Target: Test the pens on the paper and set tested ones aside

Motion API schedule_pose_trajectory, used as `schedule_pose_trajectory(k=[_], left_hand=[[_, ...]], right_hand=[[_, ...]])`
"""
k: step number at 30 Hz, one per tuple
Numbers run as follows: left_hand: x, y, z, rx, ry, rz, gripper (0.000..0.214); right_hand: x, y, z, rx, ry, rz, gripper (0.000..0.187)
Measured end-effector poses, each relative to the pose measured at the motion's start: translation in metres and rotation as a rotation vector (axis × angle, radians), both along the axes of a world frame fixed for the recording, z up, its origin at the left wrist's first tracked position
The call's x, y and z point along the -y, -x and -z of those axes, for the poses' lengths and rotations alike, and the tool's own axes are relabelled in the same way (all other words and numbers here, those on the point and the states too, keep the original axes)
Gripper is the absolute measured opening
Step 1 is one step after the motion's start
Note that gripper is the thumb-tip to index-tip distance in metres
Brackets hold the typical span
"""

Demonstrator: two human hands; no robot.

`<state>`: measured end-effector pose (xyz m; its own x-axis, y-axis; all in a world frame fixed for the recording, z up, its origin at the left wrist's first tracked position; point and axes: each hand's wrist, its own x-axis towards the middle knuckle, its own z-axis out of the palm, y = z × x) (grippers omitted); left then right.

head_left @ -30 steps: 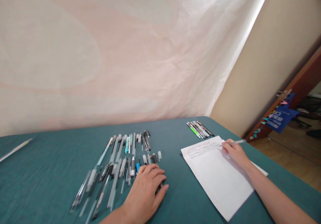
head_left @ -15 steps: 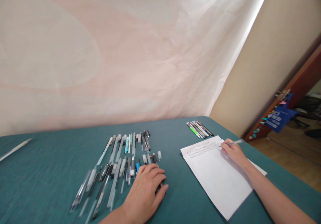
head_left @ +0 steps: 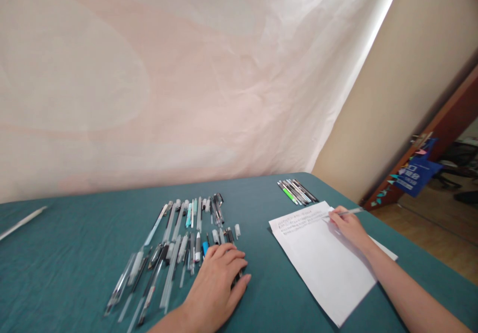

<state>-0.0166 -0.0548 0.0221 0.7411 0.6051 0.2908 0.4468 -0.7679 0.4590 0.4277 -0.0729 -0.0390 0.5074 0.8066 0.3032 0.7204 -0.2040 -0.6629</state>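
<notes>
My right hand (head_left: 348,227) pinches a slim, clear-looking pen (head_left: 355,210), its tip down at the written lines near the top of a white sheet of paper (head_left: 332,278). Rows of small dark handwriting run across that upper part; the lower part is blank. To the left, my left hand (head_left: 218,285) lies palm down with fingers loosely spread over the right end of a spread of pens (head_left: 172,268). Some dark pens are partly hidden under its fingers. A small pale pen cap (head_left: 237,231) lies just beyond the fingertips.
Several pens (head_left: 297,192), one bright green, lie side by side behind the paper. A single white pen (head_left: 23,222) is at the far left of the green tablecloth (head_left: 74,263). Behind hangs a pale pink curtain (head_left: 179,84). On the right stands an open door (head_left: 440,129).
</notes>
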Motion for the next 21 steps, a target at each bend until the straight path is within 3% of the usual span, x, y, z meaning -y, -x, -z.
schedule_pose_trajectory(k=[21], left_hand=[[-0.0007,-0.0004,0.001,-0.014,-0.007,-0.004,0.02]], right_hand=[[-0.0019,-0.0072,0.0055,0.026,-0.012,0.003,0.025]])
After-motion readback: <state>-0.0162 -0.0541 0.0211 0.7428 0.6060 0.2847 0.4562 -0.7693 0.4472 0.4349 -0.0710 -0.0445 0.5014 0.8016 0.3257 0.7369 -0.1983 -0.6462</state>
